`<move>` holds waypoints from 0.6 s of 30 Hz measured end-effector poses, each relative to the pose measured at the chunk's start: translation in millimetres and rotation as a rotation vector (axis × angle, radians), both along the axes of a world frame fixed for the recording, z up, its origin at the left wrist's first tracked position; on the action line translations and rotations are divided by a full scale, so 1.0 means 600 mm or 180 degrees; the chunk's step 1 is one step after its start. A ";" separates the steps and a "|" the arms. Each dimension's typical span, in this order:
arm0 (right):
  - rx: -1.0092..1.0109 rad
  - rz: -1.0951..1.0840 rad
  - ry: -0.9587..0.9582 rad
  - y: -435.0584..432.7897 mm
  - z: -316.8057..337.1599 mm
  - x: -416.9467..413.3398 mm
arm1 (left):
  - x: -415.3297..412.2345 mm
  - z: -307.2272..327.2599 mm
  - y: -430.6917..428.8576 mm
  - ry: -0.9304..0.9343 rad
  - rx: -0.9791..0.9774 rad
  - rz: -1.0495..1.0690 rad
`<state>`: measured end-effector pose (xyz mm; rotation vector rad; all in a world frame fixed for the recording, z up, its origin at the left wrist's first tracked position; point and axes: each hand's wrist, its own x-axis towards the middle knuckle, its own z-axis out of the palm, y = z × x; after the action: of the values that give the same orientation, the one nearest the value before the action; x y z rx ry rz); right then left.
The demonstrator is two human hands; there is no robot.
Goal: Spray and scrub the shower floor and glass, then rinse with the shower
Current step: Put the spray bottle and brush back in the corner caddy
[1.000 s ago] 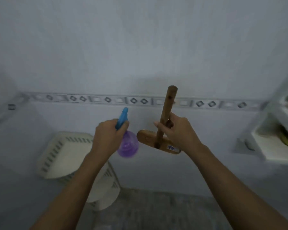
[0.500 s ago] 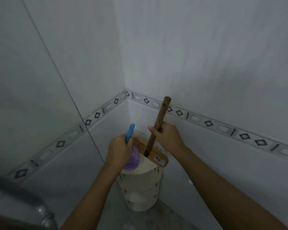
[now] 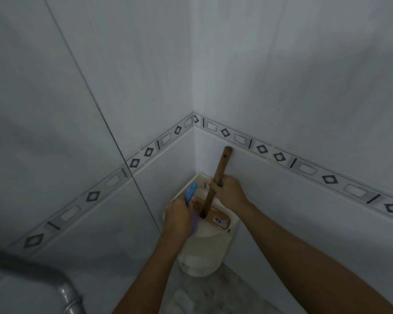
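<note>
Nearest, at the lower left: a grey metal pipe [image 3: 65, 291], blurred. To its right, a patch of grey marbled floor [image 3: 216, 293], seen between two bare forearms.

Further in, the left hand [image 3: 179, 217], fingers curled tight round a spray bottle [image 3: 190, 193]. Blue trigger head sticking up above the knuckles, a bit of purple body showing at the right edge of the hand.

Just beside it, the right hand [image 3: 228, 192], fingers and thumb clamped on the wooden handle of a brush [image 3: 220, 167], about halfway along. Handle tilted, top end leaning up and to the right. Flat wooden head low, with a small white label, close against the bottle; touching or not, cannot tell.

Under both, a white shelf [image 3: 204, 252], set in the corner where the two walls meet. Brush head at the level of its top tier, contact not clear.

Behind, a border [image 3: 281, 157] of dark diamonds and pale rectangles along both pale grey walls [image 3: 281, 64].
</note>
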<state>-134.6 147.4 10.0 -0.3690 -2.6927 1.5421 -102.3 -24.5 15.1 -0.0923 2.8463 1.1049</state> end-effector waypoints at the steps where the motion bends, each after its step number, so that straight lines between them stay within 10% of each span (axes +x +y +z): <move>1: 0.0009 0.0002 -0.0010 -0.001 -0.002 -0.004 | -0.002 -0.002 0.000 -0.0012 -0.0007 0.0009; 18: 0.0044 0.0035 -0.0040 -0.005 -0.018 -0.010 | -0.019 -0.009 -0.014 -0.0075 -0.0745 0.0058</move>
<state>-140.3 144.4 -1.0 -0.3654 -2.7179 1.5282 -114.0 -33.0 9.6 -0.1455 2.9463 0.7634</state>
